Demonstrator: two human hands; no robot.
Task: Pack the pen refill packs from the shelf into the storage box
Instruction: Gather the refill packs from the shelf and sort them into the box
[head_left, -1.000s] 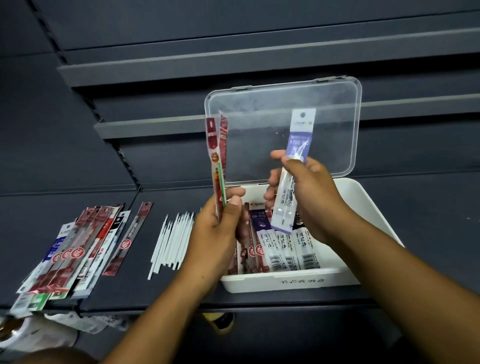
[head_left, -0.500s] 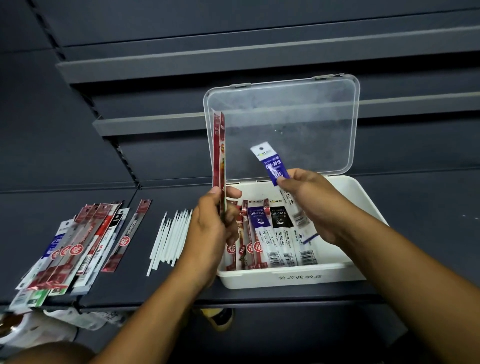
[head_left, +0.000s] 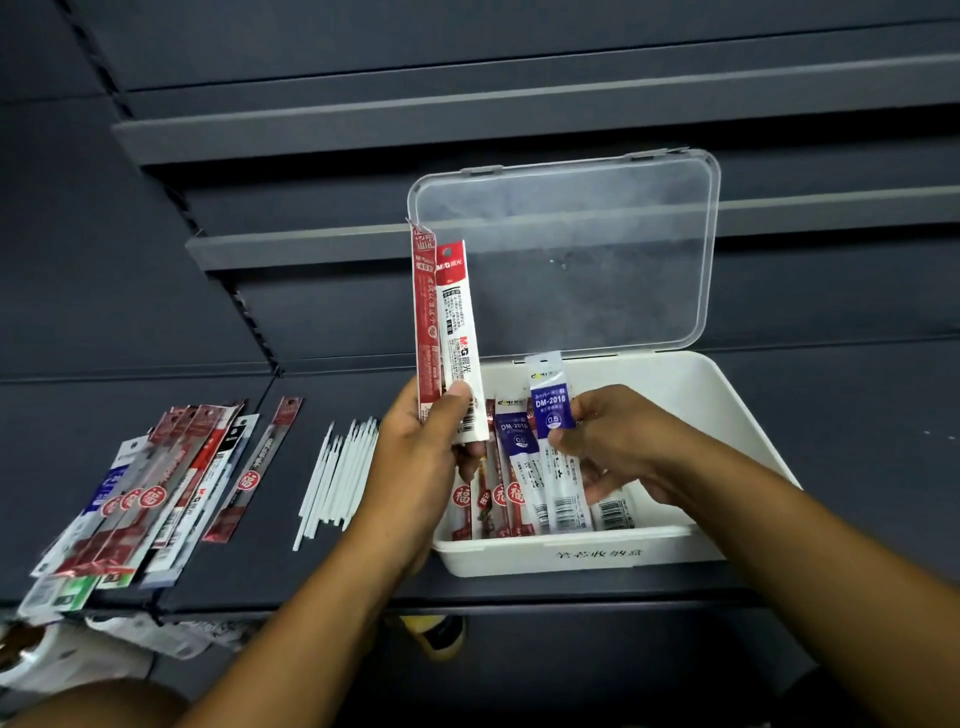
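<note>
Head view. Holding two red refill packs (head_left: 441, 322) upright in the left hand (head_left: 421, 457), thumb clamped across their lower ends, just above the left end of the white storage box (head_left: 727, 395). Pinching a blue DM-2018 refill pack (head_left: 553, 415) between thumb and curled fingers of the right hand (head_left: 618, 447), its lower end down among the packed refill packs (head_left: 498, 499) lying side by side in the box's left half. Box on the dark shelf (head_left: 857, 467), clear lid (head_left: 571, 249) standing open at the far side. Left of the box, loose white refills (head_left: 337, 467); farther left, a fanned pile of refill packs (head_left: 156, 478) reaching the shelf's near edge.
</note>
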